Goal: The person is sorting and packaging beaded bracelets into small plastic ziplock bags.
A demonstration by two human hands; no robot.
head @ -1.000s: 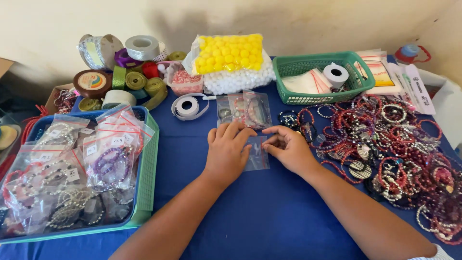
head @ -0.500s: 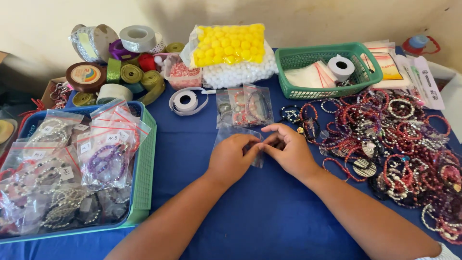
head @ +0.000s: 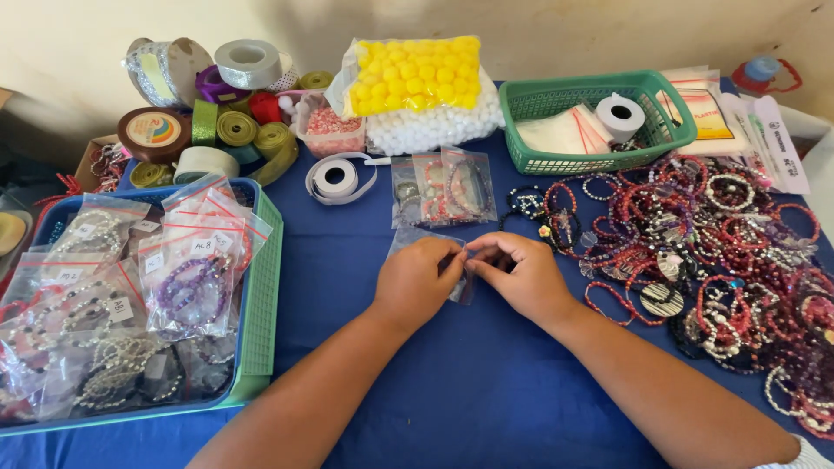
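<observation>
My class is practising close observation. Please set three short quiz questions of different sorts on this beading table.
1. True or false: both hands pinch the small clear bag.
2. Which side of the table holds the loose bracelets: A the person's left, B the person's right?
3. What colour is the basket at the back?

Key:
1. True: left hand and right hand meet on it.
2. B.
3. Green.

My left hand [head: 419, 285] and right hand [head: 519, 276] now sit closer together than a second ago, fingertips meeting over the small clear bag [head: 432, 246]. That bag lies lower on the blue cloth [head: 486, 391], nearer me.
</observation>
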